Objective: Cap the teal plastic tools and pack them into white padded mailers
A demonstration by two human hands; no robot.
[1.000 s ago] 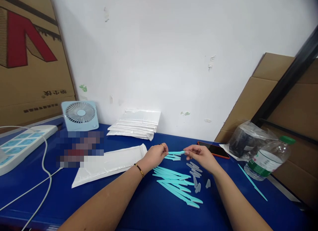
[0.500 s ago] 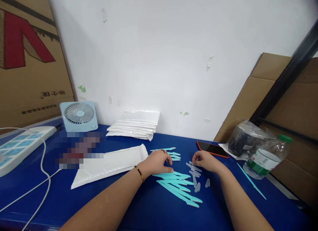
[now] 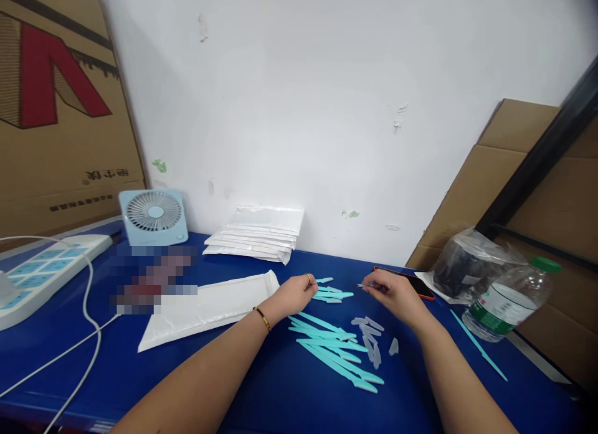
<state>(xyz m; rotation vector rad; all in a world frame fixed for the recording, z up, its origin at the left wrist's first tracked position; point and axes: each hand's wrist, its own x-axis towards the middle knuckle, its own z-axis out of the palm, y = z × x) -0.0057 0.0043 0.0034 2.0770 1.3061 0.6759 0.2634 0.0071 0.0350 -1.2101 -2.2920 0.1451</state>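
My left hand (image 3: 301, 292) is closed in a pinch at the handle end of a turquoise eyebrow razor (image 3: 343, 294), which points right. A few more turquoise razors lie just behind it. Thumb and fingers of my right hand (image 3: 395, 294) pinch a small clear plastic blade cover (image 3: 360, 286), a short gap to the right of that razor's tip. In front of both hands, several razors (image 3: 327, 350) are fanned out on the blue table. Beside them is a loose heap of clear blade covers (image 3: 371, 340), with one cover (image 3: 393, 346) lying apart.
A white padded envelope (image 3: 210, 309) lies left of my hands, and a stack of white envelopes (image 3: 256, 231) rests by the wall. A fan (image 3: 154, 216) and a power strip (image 3: 51, 269) stand left. Rightward are a phone (image 3: 423, 287), a bottle (image 3: 509, 303) and a lone razor (image 3: 479, 345).
My right hand has lifted off the heap of covers with one cover pinched. My left hand has closed from a loose spread onto a razor, drawing back from the front pile.
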